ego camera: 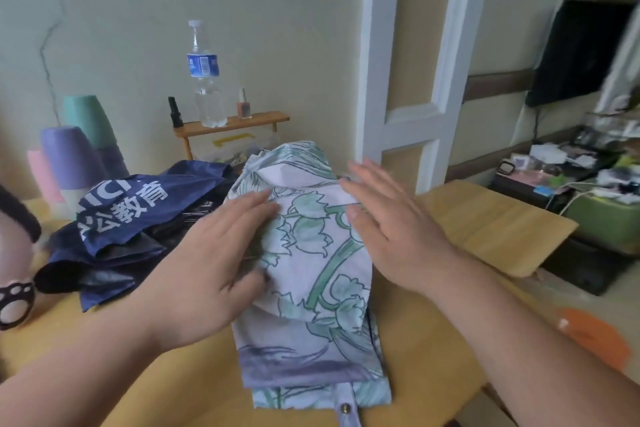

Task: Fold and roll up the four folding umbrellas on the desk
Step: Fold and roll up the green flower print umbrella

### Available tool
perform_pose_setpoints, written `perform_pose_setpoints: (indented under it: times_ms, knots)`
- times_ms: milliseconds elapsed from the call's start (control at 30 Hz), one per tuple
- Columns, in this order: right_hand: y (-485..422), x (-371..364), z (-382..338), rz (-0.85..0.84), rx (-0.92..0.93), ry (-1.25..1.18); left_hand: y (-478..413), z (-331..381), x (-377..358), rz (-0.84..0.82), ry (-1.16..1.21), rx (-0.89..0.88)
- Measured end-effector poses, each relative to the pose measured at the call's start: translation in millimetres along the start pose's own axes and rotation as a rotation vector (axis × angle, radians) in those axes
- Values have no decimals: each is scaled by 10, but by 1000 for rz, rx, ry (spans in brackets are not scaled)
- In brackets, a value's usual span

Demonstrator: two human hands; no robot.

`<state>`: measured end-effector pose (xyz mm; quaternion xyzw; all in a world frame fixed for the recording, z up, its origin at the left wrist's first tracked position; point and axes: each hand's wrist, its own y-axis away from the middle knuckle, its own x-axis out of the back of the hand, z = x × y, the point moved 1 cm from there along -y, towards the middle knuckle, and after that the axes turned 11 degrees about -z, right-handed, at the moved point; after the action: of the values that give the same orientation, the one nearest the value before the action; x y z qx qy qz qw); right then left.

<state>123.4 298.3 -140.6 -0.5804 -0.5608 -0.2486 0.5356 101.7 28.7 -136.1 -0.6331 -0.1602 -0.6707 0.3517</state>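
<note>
A white folding umbrella with a green flower print (311, 288) lies lengthwise on the wooden desk (485, 218), its canopy flaps folded flat and its snap strap at the near end. My left hand (214, 253) presses flat on its left side with straight fingers. Over the umbrella's right edge my right hand (391, 218) is flat with fingers extended, touching or just above the fabric. A navy blue umbrella with white lettering (131, 218) lies crumpled and unrolled to the left.
Stacked pastel cups (79, 149) stand at the back left. A small wooden shelf (232, 125) carries a water bottle (206, 76) and small bottles. The desk's right edge drops to a cluttered floor area with an orange object (592, 336).
</note>
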Motion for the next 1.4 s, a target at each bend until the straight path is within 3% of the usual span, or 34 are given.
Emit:
perform_pose_setpoints:
  times_ms: [100,167,300,467,633,800,933,1100,1267,1400]
  knots:
    - [-98,-232,132,-434,-164,-88,-129,-1,-215,-281,34,183]
    - [-53,-381,202,-508,-127,-61,-127,-78,-386,-378,36,198]
    - [92,-516,329,-358,-143,-254,-42,-201,-452,-228,308,190]
    - [241,-410,214,113,-273,-481,-123,-262,-461,-90,298,188]
    - [608,-352,-239,-139,-369,-745,-107,-237,-566,-98,279,149]
    - [767,-480,-377,-65,-224,-838,-58,-266,-564,-84,297,96]
    - [795,-550,-399,-281,-76,-868,-48,-256,-580,-86,287,63]
    - [875,-534,-351,-158,-150,-1071,-86,-231,-644,-250,210,118]
    - [902,-615,-279,-106,-288,-846,-82,-270,-669,-301,148,127]
    - [859,-635,-291,-39,-342,-669,-74,-292,-706,-227,125,107]
